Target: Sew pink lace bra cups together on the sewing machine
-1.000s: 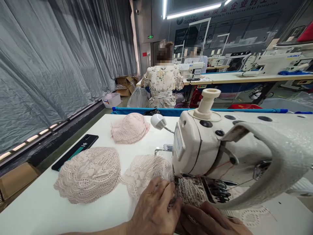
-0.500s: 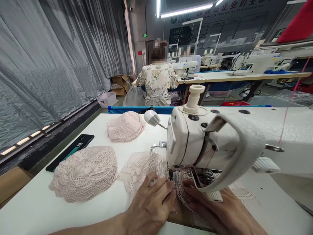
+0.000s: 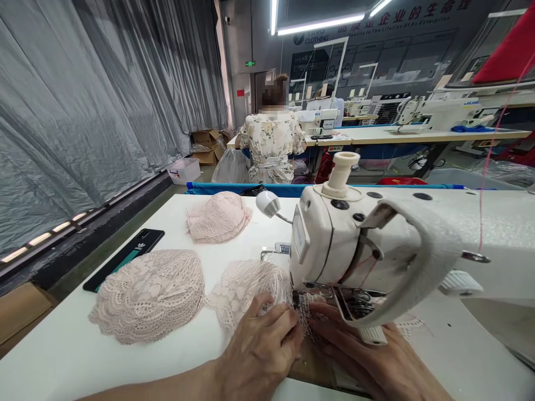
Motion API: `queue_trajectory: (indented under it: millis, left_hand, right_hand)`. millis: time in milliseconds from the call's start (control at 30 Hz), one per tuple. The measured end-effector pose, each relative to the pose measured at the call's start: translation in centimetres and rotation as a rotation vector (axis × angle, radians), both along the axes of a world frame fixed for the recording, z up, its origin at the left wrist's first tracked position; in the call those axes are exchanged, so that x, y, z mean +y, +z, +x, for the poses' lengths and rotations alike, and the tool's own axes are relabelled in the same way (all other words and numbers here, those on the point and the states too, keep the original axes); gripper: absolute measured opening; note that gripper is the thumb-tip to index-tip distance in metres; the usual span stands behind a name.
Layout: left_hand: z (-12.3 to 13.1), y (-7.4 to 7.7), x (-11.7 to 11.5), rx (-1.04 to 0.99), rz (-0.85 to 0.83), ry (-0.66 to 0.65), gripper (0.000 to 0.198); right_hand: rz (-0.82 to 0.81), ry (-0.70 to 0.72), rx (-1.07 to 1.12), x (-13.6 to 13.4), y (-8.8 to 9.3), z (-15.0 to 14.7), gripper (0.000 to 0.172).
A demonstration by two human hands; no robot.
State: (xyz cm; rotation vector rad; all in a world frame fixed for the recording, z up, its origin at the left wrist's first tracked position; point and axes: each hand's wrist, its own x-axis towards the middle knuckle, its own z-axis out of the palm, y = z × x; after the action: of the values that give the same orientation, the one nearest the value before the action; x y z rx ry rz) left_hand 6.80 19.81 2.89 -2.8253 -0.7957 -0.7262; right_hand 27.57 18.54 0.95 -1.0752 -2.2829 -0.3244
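Note:
My left hand (image 3: 263, 345) bends its fingers over a pale pink lace piece (image 3: 244, 287), just left of the needle of a white sewing machine (image 3: 317, 239). The fingertips press down on the lace beside the presser foot (image 3: 296, 299). On the other side of the needle, my right hand (image 3: 368, 356) keeps its fingers together on the same lace, under the machine head. The machine's lever and thread guard hide part of that hand. A stack of lace cups (image 3: 150, 295) lies to the left, and a second stack of pink cups (image 3: 219, 217) sits farther back.
A dark phone (image 3: 125, 259) lies at the table's left edge, partly under the lace stack. A small lamp (image 3: 268, 204) juts from the machine head. Pink thread (image 3: 487, 184) runs down to the machine. Ahead, a seated person (image 3: 271, 139) works at another table (image 3: 376, 133).
The lace between my hands has moved in toward the needle, so less of its scalloped edge shows on the right. My hands keep nearly the same pose; the whole view has shifted slightly.

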Motion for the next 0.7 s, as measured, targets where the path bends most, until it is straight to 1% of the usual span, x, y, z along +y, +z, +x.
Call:
queue_trajectory:
  millis: [233, 367, 500, 700]
  left_hand:
    - [-0.1, 0.3, 0.2, 0.011, -0.024, -0.015, 0.012]
    - [-0.2, 0.3, 0.1, -0.004, -0.043, 0.000, 0.010]
    - [0.0, 0.3, 0.1, -0.012, -0.019, -0.007, 0.013]
    - [0.2, 0.5, 0.0, 0.000, -0.002, 0.004, 0.014]
  right_hand:
    - [-0.032, 0.054, 0.080, 0.3, -1.2, 0.0, 0.030]
    - [-0.044, 0.068, 0.077, 0.3, -1.3, 0.3, 0.028]
    - [-0.047, 0.062, 0.066, 0.2, -1.2, 0.3, 0.029]
    - [-0.040, 0.057, 0.036, 0.1, -1.3, 0.5, 0.022]
